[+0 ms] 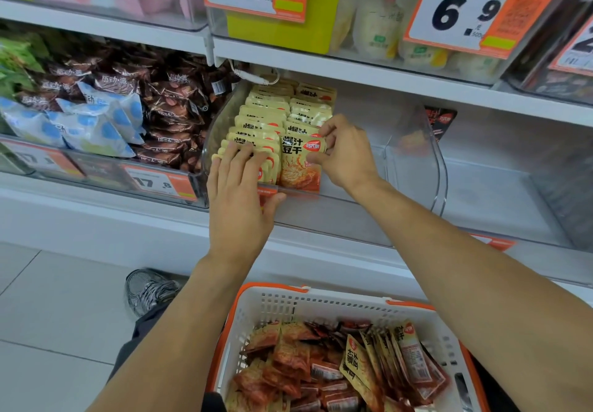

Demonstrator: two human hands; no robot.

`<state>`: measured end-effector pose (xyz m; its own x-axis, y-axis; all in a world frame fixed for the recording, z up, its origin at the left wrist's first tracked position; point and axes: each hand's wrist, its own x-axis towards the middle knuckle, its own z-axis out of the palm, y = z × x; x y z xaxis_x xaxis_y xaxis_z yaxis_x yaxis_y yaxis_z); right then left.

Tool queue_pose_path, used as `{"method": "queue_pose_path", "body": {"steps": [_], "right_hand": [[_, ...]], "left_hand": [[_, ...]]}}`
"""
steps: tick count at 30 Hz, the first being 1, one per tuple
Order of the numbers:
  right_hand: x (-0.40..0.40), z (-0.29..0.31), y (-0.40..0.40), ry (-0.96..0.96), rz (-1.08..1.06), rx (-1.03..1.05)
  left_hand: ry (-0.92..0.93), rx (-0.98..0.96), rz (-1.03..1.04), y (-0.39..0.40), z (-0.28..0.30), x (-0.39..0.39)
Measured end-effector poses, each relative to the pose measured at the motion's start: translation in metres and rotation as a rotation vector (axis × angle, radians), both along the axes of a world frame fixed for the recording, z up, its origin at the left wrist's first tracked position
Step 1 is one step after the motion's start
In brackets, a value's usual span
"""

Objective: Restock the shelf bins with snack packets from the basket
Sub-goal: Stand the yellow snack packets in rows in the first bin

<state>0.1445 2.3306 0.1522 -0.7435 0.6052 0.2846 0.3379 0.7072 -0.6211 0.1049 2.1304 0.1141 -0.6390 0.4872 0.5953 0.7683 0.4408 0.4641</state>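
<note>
Right hand [345, 151] pinching the front bean-curd packet [301, 167] upright in the clear shelf bin [414, 142], left hand [239, 193] spread flat on the neighbouring row [256, 122], basket [276, 305] below half full; easing off likely to topple the packets forward.

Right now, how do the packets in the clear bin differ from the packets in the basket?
The bin packets stand upright in two tidy rows, faces forward; the basket packets lie in a loose, jumbled heap. Both hands touch the bin packets, the left hand pressing one row, the right hand pinching the front packet; nobody touches the basket packets. Both look like the same yellow-and-orange snack.
</note>
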Motion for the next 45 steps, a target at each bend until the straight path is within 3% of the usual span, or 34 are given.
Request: {"method": "queue_pose_path", "body": {"steps": [8,15,19,22,25,27,30,36,41,45], "right_hand": [[-0.002,-0.001,-0.007,-0.082,-0.014,0.191],[0.01,0.001,-0.003,-0.067,-0.002,0.122],[0.048,0.013,-0.008,0.093,-0.005,0.192],[0.1,0.017,-0.026,0.328,0.044,0.233],[0.157,-0.016,-0.05,0.387,0.129,0.192],[0.191,-0.06,-0.058,0.256,0.154,0.084],[0.23,-0.14,-0.063,-0.121,0.126,-0.075],[0.293,-0.234,-0.091,-0.744,0.191,-0.408],[0.324,-0.256,-0.121,-0.906,0.128,-0.537],[0.338,-0.268,-0.13,-1.022,0.264,-0.606]], "left_hand": [[0.003,-0.005,0.005,0.001,-0.001,0.0],[-0.012,-0.006,-0.002,0.0,-0.002,0.0],[0.015,0.012,-0.015,-0.005,-0.005,0.001],[0.087,0.114,-0.017,-0.005,-0.003,0.016],[0.116,0.199,-0.072,-0.001,-0.018,0.048],[-0.057,0.091,-0.145,0.0,-0.041,0.075],[-0.387,-0.26,-0.22,-0.005,-0.097,0.12],[-0.652,-0.96,-0.157,-0.053,-0.194,0.2],[-0.635,-1.043,-0.156,-0.066,-0.207,0.219],[-0.677,-1.061,-0.197,-0.068,-0.208,0.223]]}}
